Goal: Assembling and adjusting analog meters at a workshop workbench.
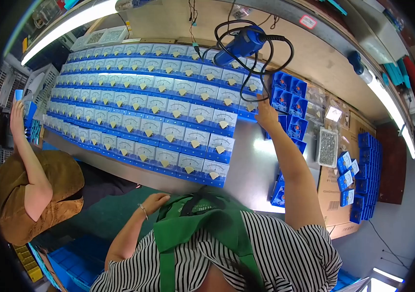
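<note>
Rows of panel meters (pixel 166 129) stand on the metal workbench, blue-cased with white dials and yellowish fan-shaped patches. At the right end of one row my right hand (pixel 267 117) is closed on a blue panel meter (pixel 249 103), thumb at its front and a finger behind. Part of that grip is hidden. Just above the hand hangs a blue power screwdriver (pixel 239 46) with its black cord looped down. My left hand (pixel 155 201) rests low by my green apron (pixel 183 231), fingers loosely stretched and holding nothing.
Open blue cases (pixel 296 126) with small parts stand right of my right hand. Farther right are a tray of small hardware (pixel 327 147), loose meters (pixel 346 177) and stacked blue cases (pixel 369 170) on cardboard. At left another person (pixel 37 190) reaches toward blue items.
</note>
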A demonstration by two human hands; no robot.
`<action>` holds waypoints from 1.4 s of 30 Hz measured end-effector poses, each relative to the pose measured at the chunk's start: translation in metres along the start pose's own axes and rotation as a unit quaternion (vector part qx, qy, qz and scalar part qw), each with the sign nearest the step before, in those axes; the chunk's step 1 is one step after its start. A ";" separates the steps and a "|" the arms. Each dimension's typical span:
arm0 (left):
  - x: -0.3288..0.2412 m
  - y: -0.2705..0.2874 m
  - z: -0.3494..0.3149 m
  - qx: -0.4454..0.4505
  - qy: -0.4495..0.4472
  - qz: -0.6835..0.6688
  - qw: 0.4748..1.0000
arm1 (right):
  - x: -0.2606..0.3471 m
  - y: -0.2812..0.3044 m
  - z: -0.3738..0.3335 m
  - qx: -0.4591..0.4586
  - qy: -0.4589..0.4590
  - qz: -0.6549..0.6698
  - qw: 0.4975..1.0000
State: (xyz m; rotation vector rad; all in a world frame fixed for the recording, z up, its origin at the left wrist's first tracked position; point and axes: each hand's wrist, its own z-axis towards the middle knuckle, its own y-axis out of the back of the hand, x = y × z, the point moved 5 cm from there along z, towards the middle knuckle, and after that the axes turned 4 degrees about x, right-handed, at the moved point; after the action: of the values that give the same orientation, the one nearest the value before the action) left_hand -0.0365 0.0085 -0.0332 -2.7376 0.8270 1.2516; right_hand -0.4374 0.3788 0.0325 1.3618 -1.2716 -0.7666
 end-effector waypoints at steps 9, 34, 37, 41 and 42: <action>-0.085 0.064 0.002 -0.242 -0.127 -0.008 0.962 | 0.004 0.014 0.010 0.012 0.002 0.000 1.000; -0.306 0.009 0.027 -0.133 -0.396 0.088 0.905 | 0.073 0.036 -0.204 0.041 0.030 0.615 0.787; -0.311 0.011 0.017 -0.125 -0.413 0.043 0.901 | 0.090 -0.004 -0.216 0.116 -0.019 0.650 0.751; -0.317 0.018 0.014 -0.097 -0.405 0.014 0.909 | 0.121 -0.001 -0.214 0.101 0.045 0.772 0.626; -0.315 0.022 0.014 -0.084 -0.393 -0.023 0.915 | 0.124 0.002 -0.211 0.132 0.059 0.790 0.595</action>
State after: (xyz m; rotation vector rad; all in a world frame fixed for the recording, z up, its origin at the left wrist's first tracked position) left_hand -0.2256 0.1368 0.1848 -1.9867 0.5645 2.2359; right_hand -0.2123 0.3170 0.1063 0.0200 -1.8638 0.8010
